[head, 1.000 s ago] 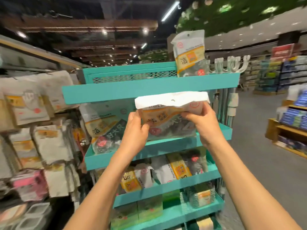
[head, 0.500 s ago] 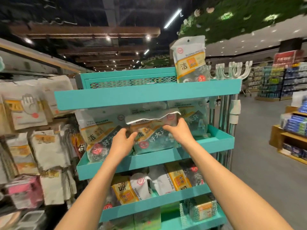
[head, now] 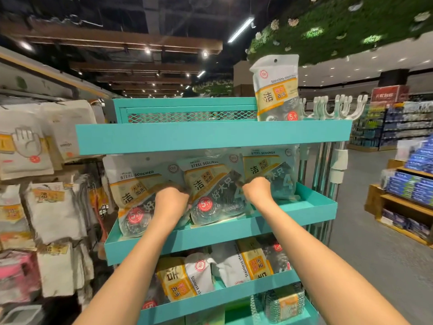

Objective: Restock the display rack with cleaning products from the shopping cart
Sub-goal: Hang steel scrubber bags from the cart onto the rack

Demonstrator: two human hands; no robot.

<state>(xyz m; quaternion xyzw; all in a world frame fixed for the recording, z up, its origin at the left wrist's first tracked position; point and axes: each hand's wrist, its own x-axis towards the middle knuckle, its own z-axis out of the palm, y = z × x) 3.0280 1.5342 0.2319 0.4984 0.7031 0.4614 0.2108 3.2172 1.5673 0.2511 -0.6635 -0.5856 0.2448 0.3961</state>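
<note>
A teal display rack (head: 218,235) with several shelves stands in front of me. On its second shelf three steel scourer packs stand upright side by side. My left hand (head: 172,201) and my right hand (head: 256,191) hold the left and right edges of the middle steel scourer pack (head: 212,184), fingers curled round it. A left pack (head: 131,191) and a right pack (head: 274,170) flank it. One white and yellow pack (head: 276,90) stands on the top shelf. The shopping cart is out of view.
The third shelf holds several scourer packs (head: 234,266) lying askew; the lowest holds netted sponges (head: 281,306). Glove packs (head: 25,141) hang on the wall to the left. Mop poles with white hooks (head: 337,109) stand right of the rack. An open aisle and wooden shelves (head: 407,195) lie to the right.
The pack I carried in front of the rack has gone into the second shelf and now stands upright between the two others. Both hands followed it in and still hold its sides.
</note>
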